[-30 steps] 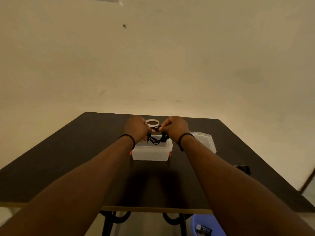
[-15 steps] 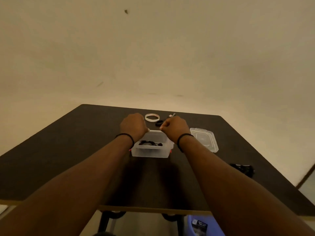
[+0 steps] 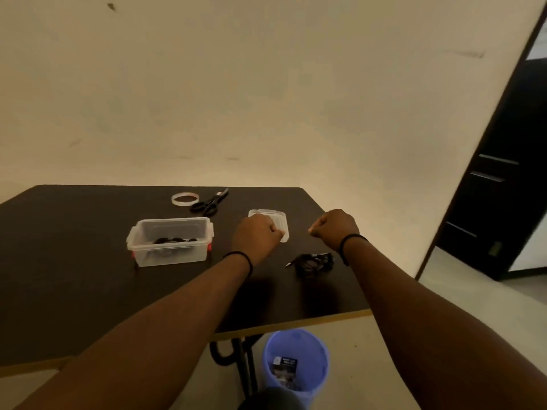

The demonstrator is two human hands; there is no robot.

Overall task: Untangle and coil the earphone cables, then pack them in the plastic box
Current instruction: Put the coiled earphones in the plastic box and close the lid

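The dark table (image 3: 74,261) now fills the lower left, its far right corner and a dark doorway (image 3: 503,173) showing where only wall stood half a second ago; the view has swung right. The plastic box (image 3: 170,241), then straight ahead between the hands, now sits left of both hands, lid off, its long axis running left to right. A coiled black earphone cable (image 3: 174,240) lies on its floor, stretched along that same axis.

Both arms have left the box. The left hand (image 3: 257,232), earlier at the box's left rim, hangs right of the box with fingers curled into a fist over the near part of the clear lid (image 3: 268,216); whether it touches or pinches the lid cannot be told. The right hand (image 3: 336,227), earlier at the box's right rim, is further right of the box, also curled into a fist, holding nothing visible.

Below and between the two hands, right of and nearer than the box, a second bundle of black earphone cable (image 3: 313,261) lies loose on the table, its plug pointing left toward the box.

Behind the box lie black scissors (image 3: 210,201), tips pointing away to the right, and a white tape ring (image 3: 185,199) just left of them. On the floor, nearer than the box and beyond the table's front edge, stands a blue bin (image 3: 296,359).
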